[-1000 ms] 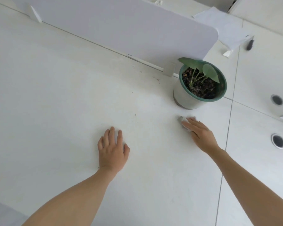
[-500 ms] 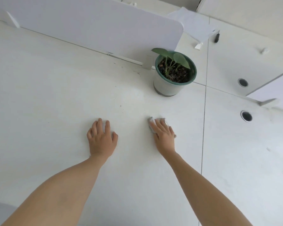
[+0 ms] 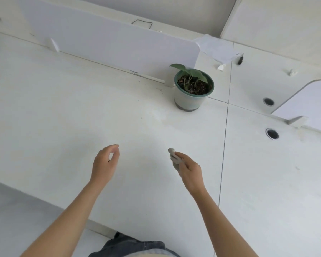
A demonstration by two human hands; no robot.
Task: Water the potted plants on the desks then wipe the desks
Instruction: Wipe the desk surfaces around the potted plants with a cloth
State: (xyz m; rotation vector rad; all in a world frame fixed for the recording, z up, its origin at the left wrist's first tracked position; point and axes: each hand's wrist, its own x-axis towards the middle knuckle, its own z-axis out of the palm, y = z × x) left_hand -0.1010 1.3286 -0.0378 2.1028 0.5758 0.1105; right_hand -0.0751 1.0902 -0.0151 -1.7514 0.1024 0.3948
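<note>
A small green plant grows in a pale pot with a green rim (image 3: pixel 190 98), standing at the back of the white desk (image 3: pixel 63 112) beside the divider's end. My right hand (image 3: pixel 190 170) is lifted off the desk and grips a bunched grey-white cloth (image 3: pixel 175 157), which sticks out past my fingers. My left hand (image 3: pixel 105 162) hovers above the desk with loosely curled fingers and holds nothing. Both hands are well in front of the pot.
A white divider panel (image 3: pixel 119 45) runs along the desk's back edge. A seam (image 3: pixel 224 145) separates this desk from the one on the right, which has two round cable holes (image 3: pixel 272 133) and another divider (image 3: pixel 308 106). Papers (image 3: pixel 217 50) lie behind the pot.
Both hands have lifted off the desk and drawn back toward me. The right hand now bunches the cloth instead of pressing it flat. The view has pulled back from the pot.
</note>
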